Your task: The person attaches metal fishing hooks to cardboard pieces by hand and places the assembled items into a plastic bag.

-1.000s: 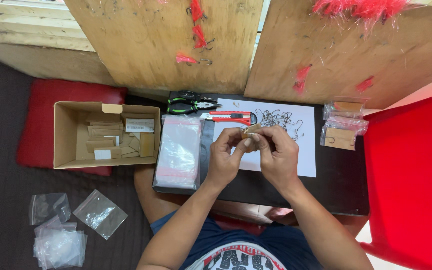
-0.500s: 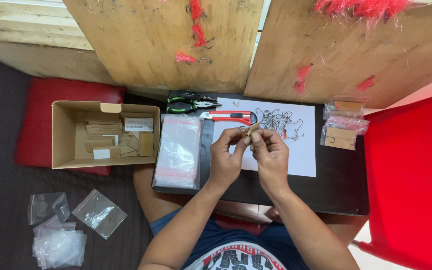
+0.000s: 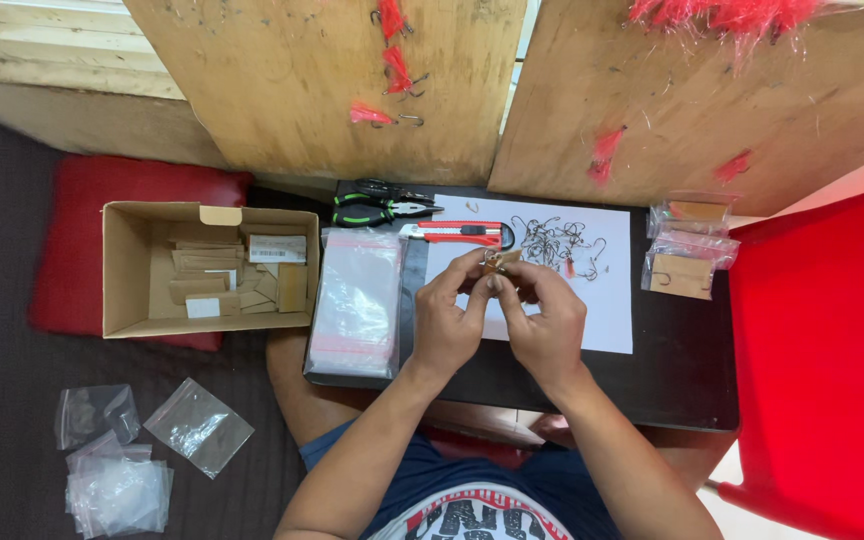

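Both hands up over the table [image 3: 592, 385], fingertips pressed together on one small brown card piece [image 3: 500, 262]. Left hand [image 3: 449, 322] pinches its near-left edge, right hand [image 3: 544, 325] pinches the right side; neither grip is spread. Card sits between my thumbs and forefingers, above the white paper sheet [image 3: 607, 300]. Looks like thin cardboard: light, stiff enough to hold by the edges, would crease if squeezed flat. There may be a hook on it, too small to tell; if so, sharp, so I'd say hold by the card edges only.

Left of my hands, a stack of clear zip bags [image 3: 357, 300] lies on the table edge, slippery and floppy. Loose clear bags [image 3: 132, 450] on the floor, seemingly empty. The open cardboard box [image 3: 122, 270] holds brown card slips and a few white labels, lying loose and flat.

Beyond the hands: a pile of bare metal hooks [image 3: 557, 240] on the paper, a red utility knife [image 3: 457, 233], green-handled pliers [image 3: 382, 208]. Far right, small filled bags [image 3: 687, 255] each hold a brown card, stacked and touching.
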